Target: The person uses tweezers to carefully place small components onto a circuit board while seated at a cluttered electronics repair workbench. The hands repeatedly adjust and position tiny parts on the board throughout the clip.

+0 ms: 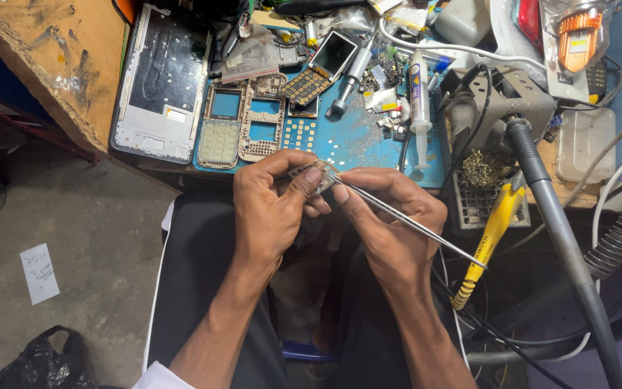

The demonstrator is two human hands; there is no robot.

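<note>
Just off the cluttered worktop (368, 144) edge, the left hand (271, 205) pinches a small circuit part (316, 175) while the right hand (390, 216) grips tweezers (397, 216); a white paper slip (39, 272) lies on open floor (88, 230).

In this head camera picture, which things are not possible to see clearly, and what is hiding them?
- Small part, head view: pinched in the left hand; its fingers cover most of it, so its kind is unclear.
- Tweezers tips, head view: too fine to tell whether they grip the part; the right hand hides their middle.
- Hot-air hose, head view: cut off by the bottom edge.
- Loose bits on the blue mat: too small.
</note>
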